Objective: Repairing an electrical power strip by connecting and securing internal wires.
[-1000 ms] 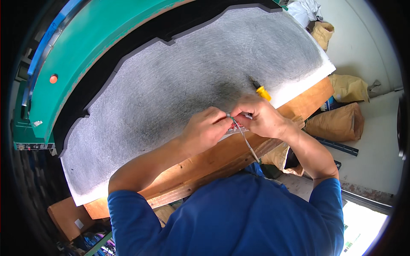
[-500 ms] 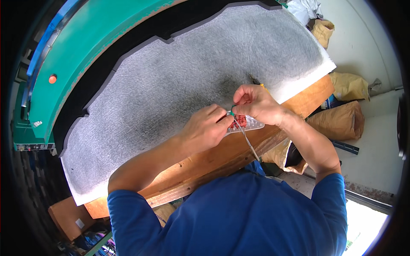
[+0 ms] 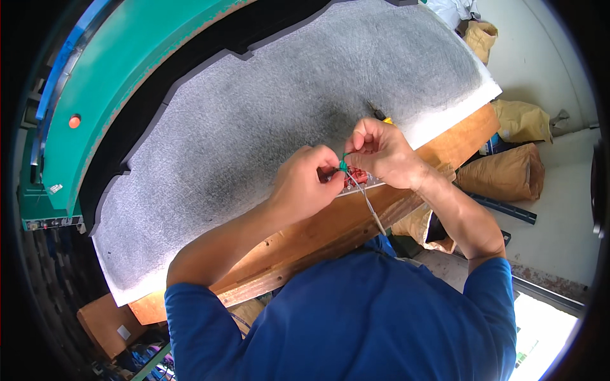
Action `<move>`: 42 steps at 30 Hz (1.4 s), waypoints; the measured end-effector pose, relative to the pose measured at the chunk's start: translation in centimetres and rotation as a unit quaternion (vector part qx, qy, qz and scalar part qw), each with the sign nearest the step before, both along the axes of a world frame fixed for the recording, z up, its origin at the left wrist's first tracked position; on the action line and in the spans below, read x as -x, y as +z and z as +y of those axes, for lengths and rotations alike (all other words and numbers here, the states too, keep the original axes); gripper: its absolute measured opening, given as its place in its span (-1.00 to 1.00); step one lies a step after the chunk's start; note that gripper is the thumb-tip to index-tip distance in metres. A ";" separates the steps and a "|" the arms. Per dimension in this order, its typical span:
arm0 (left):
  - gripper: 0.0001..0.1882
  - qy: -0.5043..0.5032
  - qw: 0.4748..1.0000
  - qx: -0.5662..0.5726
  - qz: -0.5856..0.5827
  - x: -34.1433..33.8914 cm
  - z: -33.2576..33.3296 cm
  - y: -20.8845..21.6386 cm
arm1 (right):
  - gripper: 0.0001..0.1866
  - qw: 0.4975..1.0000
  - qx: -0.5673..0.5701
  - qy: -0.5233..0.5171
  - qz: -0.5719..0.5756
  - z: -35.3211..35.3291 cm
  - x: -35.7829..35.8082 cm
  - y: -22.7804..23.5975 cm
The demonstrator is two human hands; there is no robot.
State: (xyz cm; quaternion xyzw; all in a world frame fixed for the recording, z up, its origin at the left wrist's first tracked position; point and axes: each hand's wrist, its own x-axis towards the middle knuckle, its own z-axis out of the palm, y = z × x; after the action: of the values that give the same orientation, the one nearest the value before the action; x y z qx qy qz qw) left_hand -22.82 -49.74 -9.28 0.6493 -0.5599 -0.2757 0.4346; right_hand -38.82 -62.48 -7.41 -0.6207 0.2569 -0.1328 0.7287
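At the front edge of the grey-topped worktable (image 3: 254,120), my two hands meet over a small bright green tie (image 3: 343,166), wound at the end of a thin grey cord (image 3: 370,206). My right hand (image 3: 386,154) pinches the loose green end between thumb and forefinger. Beside the knot, my left hand (image 3: 307,180) is closed, thumb against forefinger, holding the green tie close to the cord. From there the cord runs down over the table edge toward my body. Beneath my fingers lie small red parts (image 3: 357,177), partly hidden. A yellow-and-black pointed tool (image 3: 384,117) rests just beyond my right hand.
A green machine frame (image 3: 133,76) with an orange button (image 3: 75,121) curves along the far left. The table has a wooden front edge (image 3: 305,244). Brown paper sacks (image 3: 505,173) stand at the right, and a cardboard box (image 3: 109,324) sits at the lower left.
My left hand has turned, so its thumb and forefinger now show around the green tie. The right hand has shifted slightly, and a green strand now shows at its fingertips.
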 end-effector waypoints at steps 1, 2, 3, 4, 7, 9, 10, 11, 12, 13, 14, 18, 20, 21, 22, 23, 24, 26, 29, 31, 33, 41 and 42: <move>-0.87 0.001 1.000 0.000 0.000 -0.1 -0.1 0.1 | -0.70 1.000 -0.004 -0.003 0.004 0.1 0.0 0.0; -0.88 -0.010 0.999 -0.034 -0.007 -0.2 -0.3 0.2 | -0.70 1.000 -0.004 -0.002 0.004 0.1 0.0 0.1; -0.89 -0.022 0.997 -0.069 -0.013 -0.2 -0.6 0.6 | -0.70 1.000 -0.010 0.006 -0.006 0.1 0.1 0.1; -0.89 -0.021 0.997 -0.070 -0.011 -0.2 -0.8 1.0 | -0.70 1.000 -0.017 0.015 -0.015 0.1 0.2 0.1; -0.91 -0.042 0.984 -0.175 0.005 -0.4 -1.6 1.6 | -0.70 0.999 0.007 0.004 -0.050 0.5 0.7 -0.6; -0.93 -0.056 0.976 -0.209 0.034 -0.6 -2.1 1.2 | -0.70 0.998 0.018 -0.001 -0.062 0.7 0.9 -0.8; -0.93 -0.056 0.975 -0.210 0.035 -0.7 -2.1 1.1 | -0.70 0.997 0.031 -0.008 -0.074 0.8 1.0 -1.0; -0.90 -0.056 0.974 -0.217 0.045 -0.8 -2.0 1.2 | -0.70 0.997 0.030 -0.008 -0.074 1.0 1.2 -1.2; -0.86 -0.056 0.972 -0.222 0.054 -0.8 -1.9 1.3 | -0.70 0.995 0.050 0.003 -0.089 1.2 1.4 -1.3; -0.86 -0.057 0.971 -0.224 0.055 -0.8 -1.9 1.2 | -0.71 0.992 0.070 0.014 -0.104 1.3 1.5 -1.5; -0.85 -0.059 0.974 -0.212 0.052 -0.7 -1.9 1.1 | -0.71 0.992 0.069 0.013 -0.103 1.4 1.7 -1.6; -0.95 -0.081 0.966 -0.228 0.092 -1.1 -1.7 1.4 | -0.75 0.984 0.126 0.071 -0.101 1.0 2.1 -1.8; -0.94 -0.089 0.967 -0.223 0.087 -1.2 -2.0 2.0 | -0.79 0.977 0.171 0.097 -0.086 1.0 2.2 -1.4; -0.94 -0.096 0.967 -0.222 0.083 -1.2 -1.9 2.2 | -0.79 0.977 0.170 0.099 -0.085 1.1 2.2 -1.1; -0.94 -0.095 0.966 -0.223 0.085 -1.2 -1.8 2.1 | -0.79 0.976 0.173 0.097 -0.087 1.1 2.3 -0.8; -0.94 -0.093 0.967 -0.222 0.086 -1.2 -1.7 2.0 | -0.80 0.976 0.176 0.095 -0.089 1.2 2.3 -0.8; -0.94 -0.091 0.968 -0.218 0.085 -1.3 -1.8 2.0 | -0.80 0.976 0.177 0.096 -0.087 1.3 2.4 -0.8; -0.90 -0.098 0.965 -0.228 0.089 -1.4 -1.9 1.6 | -0.79 0.980 0.152 0.075 -0.103 1.6 2.7 -1.1; -0.85 -0.109 0.959 -0.246 0.087 -1.6 -1.9 1.5 | -0.77 0.940 0.297 0.136 -0.096 2.0 2.7 -0.6; -0.84 -0.117 0.958 -0.249 0.082 -1.6 -2.0 1.8 | -0.75 0.916 0.364 0.142 -0.095 2.2 2.6 0.1; -0.87 -0.124 0.950 -0.264 0.115 -1.6 -1.9 2.1 | -0.74 0.899 0.411 0.110 -0.102 2.9 2.5 0.3; -0.81 -0.204 0.940 -0.273 0.018 -2.0 -2.9 3.5 | -0.69 0.839 0.506 0.180 -0.091 3.1 2.7 0.8; -0.81 -0.211 0.943 -0.256 -0.029 -2.0 -3.0 3.5 | -0.69 0.846 0.496 0.172 -0.093 3.2 3.0 0.4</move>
State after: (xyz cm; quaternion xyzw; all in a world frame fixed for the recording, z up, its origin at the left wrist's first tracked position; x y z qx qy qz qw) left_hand -20.84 -52.72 -5.76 0.6133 -0.6072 -0.4760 0.1690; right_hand -41.83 -59.25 -6.96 -0.9185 -0.0234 -0.1718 0.3553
